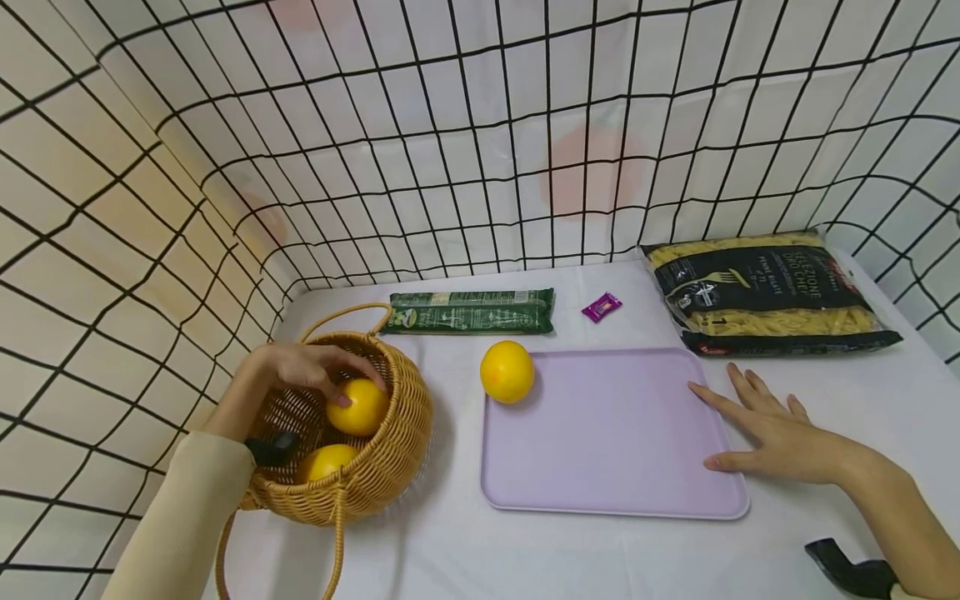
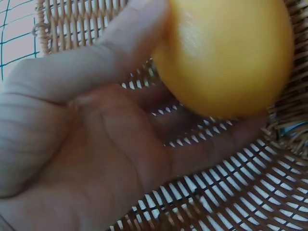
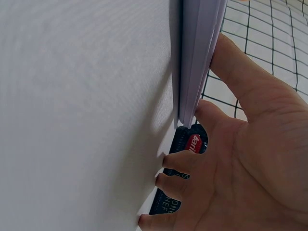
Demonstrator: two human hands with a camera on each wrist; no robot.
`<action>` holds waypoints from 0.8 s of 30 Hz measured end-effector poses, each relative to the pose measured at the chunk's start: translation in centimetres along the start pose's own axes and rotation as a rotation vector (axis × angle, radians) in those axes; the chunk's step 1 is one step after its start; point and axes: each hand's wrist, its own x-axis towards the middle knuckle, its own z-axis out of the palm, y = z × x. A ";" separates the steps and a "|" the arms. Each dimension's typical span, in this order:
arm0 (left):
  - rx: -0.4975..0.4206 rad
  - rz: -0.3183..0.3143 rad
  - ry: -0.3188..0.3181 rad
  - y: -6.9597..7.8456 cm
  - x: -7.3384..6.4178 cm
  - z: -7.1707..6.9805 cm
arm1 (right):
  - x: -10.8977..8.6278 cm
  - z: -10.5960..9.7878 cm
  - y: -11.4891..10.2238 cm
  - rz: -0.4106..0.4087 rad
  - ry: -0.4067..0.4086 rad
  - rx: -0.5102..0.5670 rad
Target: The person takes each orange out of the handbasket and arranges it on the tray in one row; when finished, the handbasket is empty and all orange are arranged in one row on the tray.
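Observation:
Inside the wicker basket (image 1: pixel 408 433), my left hand (image 1: pixel 303 367) grips a yellow-orange orange (image 1: pixel 362 408). In the left wrist view the thumb lies against one side of the orange (image 2: pixel 231 57), and the fingers curl beneath it. Lower in the basket lies a second orange (image 1: pixel 327 462), partly hidden by the rim. A third orange (image 1: pixel 507 372) rests on the far left corner of the lilac tray (image 1: pixel 607 442). With fingers spread, my right hand (image 1: pixel 780 437) is at the tray's right edge, thumb and index fingertip touching the rim.
Behind the tray lie a green packet (image 1: pixel 472 312) and a small purple wrapped sweet (image 1: pixel 602 307). A large bag of penne pasta (image 1: pixel 765 292) is at the back right. Black wire mesh (image 1: pixel 510 158) encloses the white table (image 1: pixel 547 554) at the back and sides.

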 end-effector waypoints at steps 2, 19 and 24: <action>0.044 -0.007 0.024 0.1 -0.3 -0.1 | 0.0 0.0 0.0 -0.002 0.001 0.000; -0.012 -0.050 0.000 -0.2 0.0 0.0 | -0.2 0.1 0.1 -0.004 0.002 0.000; -0.020 -0.046 0.004 -0.2 0.0 0.1 | -0.1 0.1 0.0 -0.005 0.004 0.002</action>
